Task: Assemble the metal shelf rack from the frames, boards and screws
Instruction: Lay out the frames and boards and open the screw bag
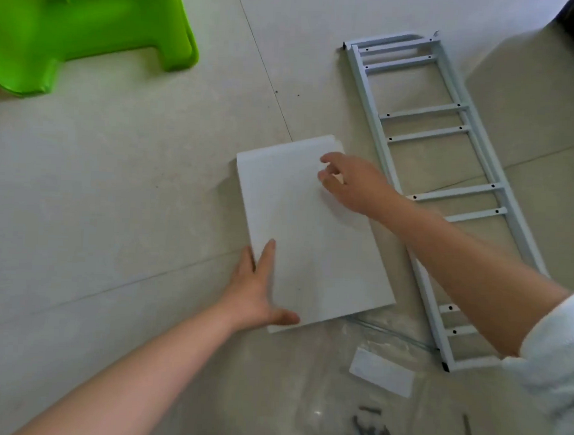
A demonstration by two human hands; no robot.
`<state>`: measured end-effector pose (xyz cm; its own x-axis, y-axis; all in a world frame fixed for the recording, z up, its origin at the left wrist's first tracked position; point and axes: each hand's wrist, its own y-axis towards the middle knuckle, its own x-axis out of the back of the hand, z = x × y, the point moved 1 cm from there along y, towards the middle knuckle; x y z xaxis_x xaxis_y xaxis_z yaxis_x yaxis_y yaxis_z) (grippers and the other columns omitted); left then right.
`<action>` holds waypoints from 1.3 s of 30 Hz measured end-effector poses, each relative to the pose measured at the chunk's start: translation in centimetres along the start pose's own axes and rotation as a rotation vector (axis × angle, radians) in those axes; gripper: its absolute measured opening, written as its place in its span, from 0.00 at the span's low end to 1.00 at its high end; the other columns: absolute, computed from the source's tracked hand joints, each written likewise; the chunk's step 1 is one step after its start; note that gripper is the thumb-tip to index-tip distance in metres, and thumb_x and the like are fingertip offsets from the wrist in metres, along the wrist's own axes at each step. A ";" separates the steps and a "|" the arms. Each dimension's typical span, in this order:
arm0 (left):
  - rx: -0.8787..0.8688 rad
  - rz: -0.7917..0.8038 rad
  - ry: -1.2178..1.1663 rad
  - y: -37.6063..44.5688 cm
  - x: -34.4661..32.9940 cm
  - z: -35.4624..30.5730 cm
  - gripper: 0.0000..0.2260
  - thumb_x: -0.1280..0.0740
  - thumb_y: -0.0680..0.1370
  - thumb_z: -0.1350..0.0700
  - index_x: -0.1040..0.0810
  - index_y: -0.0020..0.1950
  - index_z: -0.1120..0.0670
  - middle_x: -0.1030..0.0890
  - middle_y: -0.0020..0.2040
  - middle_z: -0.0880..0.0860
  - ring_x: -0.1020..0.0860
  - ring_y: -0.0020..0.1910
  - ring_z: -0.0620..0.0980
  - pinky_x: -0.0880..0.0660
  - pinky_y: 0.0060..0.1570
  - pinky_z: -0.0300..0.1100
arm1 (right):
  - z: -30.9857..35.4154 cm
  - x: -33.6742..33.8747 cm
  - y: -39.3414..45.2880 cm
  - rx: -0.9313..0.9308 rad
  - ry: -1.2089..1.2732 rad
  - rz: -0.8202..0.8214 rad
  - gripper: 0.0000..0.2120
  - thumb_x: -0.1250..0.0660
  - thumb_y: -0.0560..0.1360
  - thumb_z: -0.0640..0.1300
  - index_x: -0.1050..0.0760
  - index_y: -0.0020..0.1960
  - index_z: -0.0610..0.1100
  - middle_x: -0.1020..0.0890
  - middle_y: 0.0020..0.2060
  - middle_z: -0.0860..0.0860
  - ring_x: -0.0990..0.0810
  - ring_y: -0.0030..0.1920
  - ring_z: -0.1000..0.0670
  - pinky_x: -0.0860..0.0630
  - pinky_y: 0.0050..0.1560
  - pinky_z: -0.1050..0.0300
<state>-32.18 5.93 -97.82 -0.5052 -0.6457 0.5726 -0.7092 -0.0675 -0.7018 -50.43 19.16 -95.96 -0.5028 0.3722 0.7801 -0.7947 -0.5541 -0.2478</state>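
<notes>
- I'm looking down at a pale tiled floor (122, 184), with thin grout lines running across it.
- At the far left, up top, a bright green plastic stool (86, 27) stands on the tiles, well apart from the parts.
- My left hand (259, 295) lies at the near-left corner of the white board (307, 238): the fingers are straight along its left edge and the thumb reaches along the near edge. They are relaxed, not curled around it.
- The board lies flat on the floor in the middle, its long side running away from me.
- My right hand (353, 184) hovers at the board's far-right corner, fingers loosely bent toward the edge. I can't tell whether they actually pinch the board or only touch it.
- Near me, below the board, a clear plastic bag (364, 385) with a white label lies on the tiles, and dark screws (371, 431) lie in a small heap on it.
- On the right, the light-grey metal frames (442, 178) lie flat, ladder-like, just beside the board, and my right forearm crosses over them.
</notes>
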 end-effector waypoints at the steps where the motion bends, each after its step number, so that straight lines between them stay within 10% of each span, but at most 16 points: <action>1: 0.004 0.043 0.118 -0.7 -0.9 0.0 0.57 0.24 0.64 0.42 0.66 0.75 0.47 0.61 0.75 0.59 0.55 0.75 0.56 0.48 0.74 0.46 | 0.0 -0.6 -1.5 0.114 -0.109 0.065 0.24 0.42 0.77 0.53 0.32 0.67 0.39 0.24 0.60 0.42 0.28 0.61 0.43 0.37 0.60 0.59; 5: 0.018 -0.052 0.302 -1.6 -2.8 -0.5 0.51 0.27 0.68 0.44 0.63 0.75 0.45 0.54 0.73 0.61 0.47 0.72 0.61 0.43 0.70 0.47 | -0.3 -3.2 -7.4 0.379 -0.442 0.343 0.42 0.39 0.67 0.68 0.37 0.71 0.42 0.38 0.71 0.40 0.43 0.72 0.39 0.45 0.71 0.45; 9: 0.036 -0.086 0.287 -1.4 -3.0 -1.2 0.44 0.32 0.72 0.50 0.60 0.76 0.45 0.40 0.65 0.61 0.33 0.63 0.62 0.31 0.62 0.48 | -0.7 -5.3 -11.1 0.396 -0.787 0.515 0.45 0.35 0.70 0.62 0.57 0.76 0.48 0.61 0.74 0.42 0.62 0.74 0.43 0.61 0.72 0.44; 16: 0.021 -0.110 0.323 -0.2 -1.2 -1.5 0.45 0.31 0.72 0.54 0.61 0.76 0.54 0.32 0.65 0.62 0.29 0.62 0.60 0.30 0.56 0.46 | 0.0 -6.1 -10.7 0.367 -0.776 0.225 0.33 0.34 0.72 0.44 0.43 0.73 0.40 0.44 0.73 0.36 0.44 0.73 0.37 0.42 0.69 0.38; 28: -0.053 -0.179 0.404 3.3 0.0 -3.2 0.33 0.39 0.79 0.57 0.56 0.76 0.57 0.35 0.67 0.63 0.32 0.64 0.62 0.32 0.59 0.49 | -2.9 -3.9 -7.8 -0.048 -0.634 0.270 0.32 0.43 0.79 0.45 0.58 0.76 0.53 0.64 0.74 0.41 0.63 0.73 0.37 0.55 0.71 0.37; 39: -0.111 -0.417 0.255 6.7 3.1 -2.8 0.24 0.37 0.76 0.63 0.39 0.70 0.65 0.29 0.61 0.67 0.29 0.58 0.66 0.32 0.52 0.53 | -3.9 -1.6 -4.1 -0.145 -0.479 0.195 0.30 0.47 0.79 0.33 0.53 0.76 0.50 0.57 0.74 0.40 0.53 0.74 0.38 0.42 0.70 0.45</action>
<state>-39.85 5.59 -99.59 -0.2618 -0.3738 0.8898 -0.9174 -0.1900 -0.3498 -47.69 23.69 -98.43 -0.4612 -0.1272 0.8782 -0.7581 -0.4578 -0.4644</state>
